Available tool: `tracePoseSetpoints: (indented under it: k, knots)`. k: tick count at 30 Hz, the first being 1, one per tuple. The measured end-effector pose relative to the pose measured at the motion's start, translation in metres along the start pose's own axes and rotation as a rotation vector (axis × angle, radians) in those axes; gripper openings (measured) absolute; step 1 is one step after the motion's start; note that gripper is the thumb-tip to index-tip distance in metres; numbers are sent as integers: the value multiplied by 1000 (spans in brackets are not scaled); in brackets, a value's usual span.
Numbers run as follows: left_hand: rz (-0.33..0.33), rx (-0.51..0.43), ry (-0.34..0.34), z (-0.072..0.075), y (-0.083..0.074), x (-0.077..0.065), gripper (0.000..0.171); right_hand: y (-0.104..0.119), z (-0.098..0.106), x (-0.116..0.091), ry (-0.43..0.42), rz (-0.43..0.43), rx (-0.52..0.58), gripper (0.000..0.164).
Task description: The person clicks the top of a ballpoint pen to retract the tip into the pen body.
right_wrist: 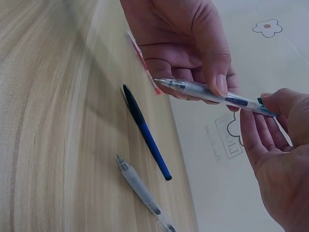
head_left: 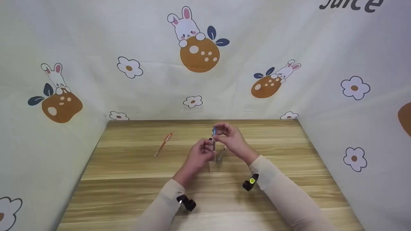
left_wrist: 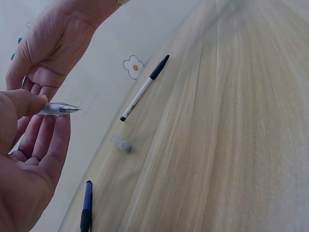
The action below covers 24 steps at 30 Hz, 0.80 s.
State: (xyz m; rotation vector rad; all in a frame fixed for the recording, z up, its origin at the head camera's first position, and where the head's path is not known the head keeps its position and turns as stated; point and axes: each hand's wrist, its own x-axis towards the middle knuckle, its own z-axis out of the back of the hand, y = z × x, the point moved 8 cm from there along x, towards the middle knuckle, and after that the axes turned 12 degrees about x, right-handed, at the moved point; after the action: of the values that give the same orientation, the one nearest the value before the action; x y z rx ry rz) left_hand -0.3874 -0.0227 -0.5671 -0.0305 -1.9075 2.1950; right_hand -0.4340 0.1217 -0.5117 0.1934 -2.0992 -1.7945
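Pen [head_left: 214,145] is pinched between fingers of the left hand [head_left: 200,153] toward six o'clock and the right hand [head_left: 233,141] toward twelve, apparently for adjusting, steady bracing seemingly needed next.

Head view: fairly bright, soft light, seemingly from above. Pale glare on near table [head_left: 213,213], far end duller. Wall [head_left: 151,38] yellowish at left, bluish-purple at right, faint shading in folds. Diffuse shadow beside right sleeve [head_left: 289,192]. Wide-angle look, sides splaying outward. Left hand [head_left: 197,154] and right hand [head_left: 234,141] slightly soft, fine detail lost.

Wrist views: dimmer, greyer, cooler. Left wrist: blurry shadow across upper table, paler wood at upper right. Right wrist: broad soft-edged shadow on table; blue pen [right_wrist: 147,135] fairly crisp, small highlights on held pen [right_wrist: 195,90].
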Motion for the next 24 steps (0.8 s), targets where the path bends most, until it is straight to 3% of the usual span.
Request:
tracePoseSetpoints:
  k: [12, 24]
  knots:
    - [14, -16, -6, 3, 0, 1, 29, -2, -1, 2, -25, 20, 16, 46]
    - [-10, 86, -18, 16, 1, 1, 30, -17, -5, 6, -49, 0, 99, 45]
